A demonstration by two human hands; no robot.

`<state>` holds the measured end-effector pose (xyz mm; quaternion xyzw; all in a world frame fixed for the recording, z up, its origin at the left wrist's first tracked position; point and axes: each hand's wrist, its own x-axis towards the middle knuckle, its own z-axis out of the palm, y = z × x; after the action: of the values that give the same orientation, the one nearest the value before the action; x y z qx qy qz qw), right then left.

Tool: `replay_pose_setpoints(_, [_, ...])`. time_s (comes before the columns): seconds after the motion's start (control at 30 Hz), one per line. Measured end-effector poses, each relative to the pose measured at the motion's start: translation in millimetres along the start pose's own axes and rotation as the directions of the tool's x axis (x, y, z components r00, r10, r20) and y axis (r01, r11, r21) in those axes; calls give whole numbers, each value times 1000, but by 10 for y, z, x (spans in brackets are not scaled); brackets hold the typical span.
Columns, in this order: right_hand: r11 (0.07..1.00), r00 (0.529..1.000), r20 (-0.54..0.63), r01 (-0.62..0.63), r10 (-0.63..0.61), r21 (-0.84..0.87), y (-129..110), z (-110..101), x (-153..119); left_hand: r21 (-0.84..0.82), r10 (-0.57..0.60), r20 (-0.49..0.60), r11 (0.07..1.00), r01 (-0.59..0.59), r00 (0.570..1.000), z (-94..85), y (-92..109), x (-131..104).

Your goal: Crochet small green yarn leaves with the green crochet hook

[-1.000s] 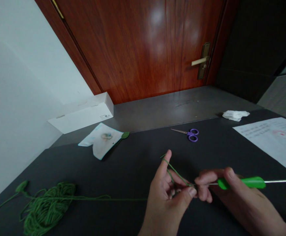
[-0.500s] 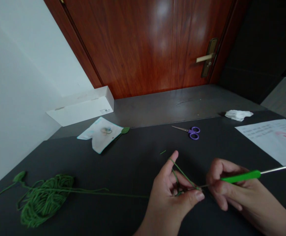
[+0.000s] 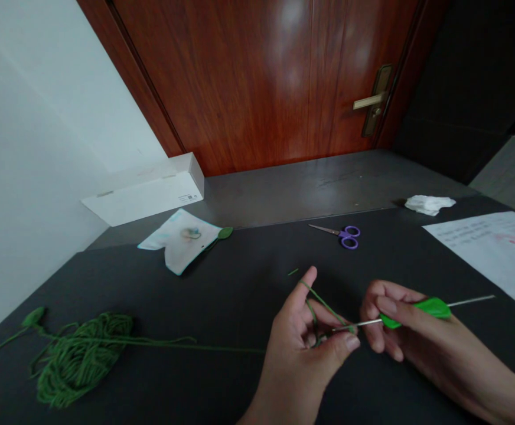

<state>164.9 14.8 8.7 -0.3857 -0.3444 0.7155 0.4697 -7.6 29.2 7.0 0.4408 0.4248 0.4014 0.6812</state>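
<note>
Green yarn (image 3: 326, 304) loops over the raised index finger of my left hand (image 3: 299, 348), whose thumb and another finger pinch a small green piece of it. My right hand (image 3: 399, 324) grips the green handle of a crochet hook (image 3: 434, 307). One metal end of the hook reaches the yarn at my left fingertips; the other end points right. A strand runs left from my left hand to a loose skein of green yarn (image 3: 84, 357) on the dark table (image 3: 213, 389).
Purple-handled scissors (image 3: 348, 236) and a short yarn scrap (image 3: 293, 272) lie beyond my hands. Farther left are a cut paper piece (image 3: 186, 239), a green leaf shape (image 3: 225, 233) and a white box (image 3: 151, 192). White tissue (image 3: 430, 205) and a printed sheet (image 3: 496, 242) lie right.
My right hand has moved slightly left and up, and the hook has turned in its fingers, with more of the shaft showing near the yarn. My left hand has shifted slightly left.
</note>
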Motion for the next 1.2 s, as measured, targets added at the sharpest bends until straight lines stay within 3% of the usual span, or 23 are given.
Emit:
replay_pose_setpoints(0.5, [993, 996, 39, 84, -81, -88, 9, 31, 39, -87, -1, -17, 996, 0, 1000, 16, 18, 27])
replay_pose_setpoints(1.2, [999, 997, 63, 48, -48, 10, 60, 11, 31, -44, -37, -61, 998, 35, 997, 37, 59, 5])
